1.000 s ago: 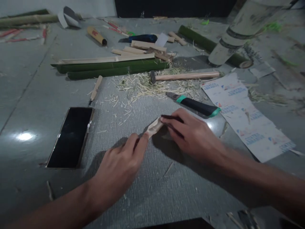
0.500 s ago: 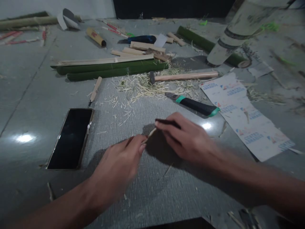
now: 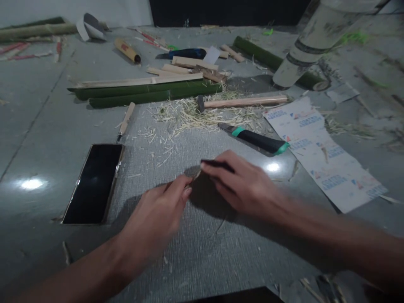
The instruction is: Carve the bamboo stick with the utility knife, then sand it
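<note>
Low in the middle, my left hand (image 3: pixel 158 206) pinches one end of a thin pale strip (image 3: pixel 196 175), which slants up to the right. My right hand (image 3: pixel 241 181) is closed on a dark, flat piece (image 3: pixel 217 164), held between thumb and fingers at the strip's other end. Whether that piece touches the strip is too small to tell. A black phone (image 3: pixel 94 184) lies left of my left hand. Beyond my right hand is a black and green utility knife (image 3: pixel 259 140).
A hammer (image 3: pixel 246 102) rests on pale shavings (image 3: pixel 192 118), beside split green bamboo (image 3: pixel 139 93). A small wood-handled tool (image 3: pixel 126 120) lies above the phone. Printed abrasive paper (image 3: pixel 325 155) lies at right. A person's leg (image 3: pixel 303 54) stands at the back right.
My right hand has shifted slightly left with the dark piece, nearer to my left hand. My left hand has moved slightly left and still pinches the strip.
</note>
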Demonstrator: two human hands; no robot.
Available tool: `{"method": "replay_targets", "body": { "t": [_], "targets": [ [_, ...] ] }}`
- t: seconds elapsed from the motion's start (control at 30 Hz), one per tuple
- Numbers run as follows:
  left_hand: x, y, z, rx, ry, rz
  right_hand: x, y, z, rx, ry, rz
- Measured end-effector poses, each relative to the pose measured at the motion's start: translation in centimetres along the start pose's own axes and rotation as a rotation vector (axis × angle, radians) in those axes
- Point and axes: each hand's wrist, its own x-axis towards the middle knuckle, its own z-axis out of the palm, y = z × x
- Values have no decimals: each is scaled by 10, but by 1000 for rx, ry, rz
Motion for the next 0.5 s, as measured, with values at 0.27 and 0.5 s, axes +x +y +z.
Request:
{"method": "replay_targets", "body": {
  "t": [0.27, 0.5],
  "targets": [
    [0, 1, -1, -76, -59, -63, 1, -2, 1, 16, 20, 33],
    [1, 2, -2, -96, -93, -108, 0, -3, 3, 26, 1, 35]
  ]
}}
